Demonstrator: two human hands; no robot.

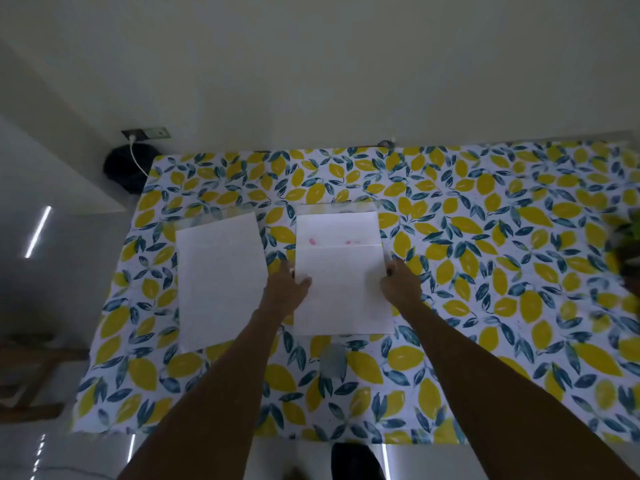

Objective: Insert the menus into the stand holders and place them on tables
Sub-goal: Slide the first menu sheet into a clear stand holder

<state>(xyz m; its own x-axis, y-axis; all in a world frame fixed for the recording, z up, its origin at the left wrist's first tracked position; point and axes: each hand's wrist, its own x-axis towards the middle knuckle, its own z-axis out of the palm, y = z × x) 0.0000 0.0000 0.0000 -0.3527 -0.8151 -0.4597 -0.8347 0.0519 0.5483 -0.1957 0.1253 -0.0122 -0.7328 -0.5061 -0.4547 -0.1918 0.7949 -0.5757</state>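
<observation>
A white menu sheet (343,292) lies in the middle of the lemon-print table (485,271), its far end overlapping a clear stand holder (337,226) that shows pink marks. My left hand (285,289) grips the sheet's left edge, thumb on top. My right hand (400,285) holds the right edge. A second white menu (220,278) lies flat to the left, partly over another clear holder (207,220) whose edges are faint.
The table stands against a white wall. A black round object (124,171) and a wall socket with a white cable (145,133) are at the far left corner. A green plant (628,244) sits at the right edge. Wooden furniture (31,368) stands left on the floor.
</observation>
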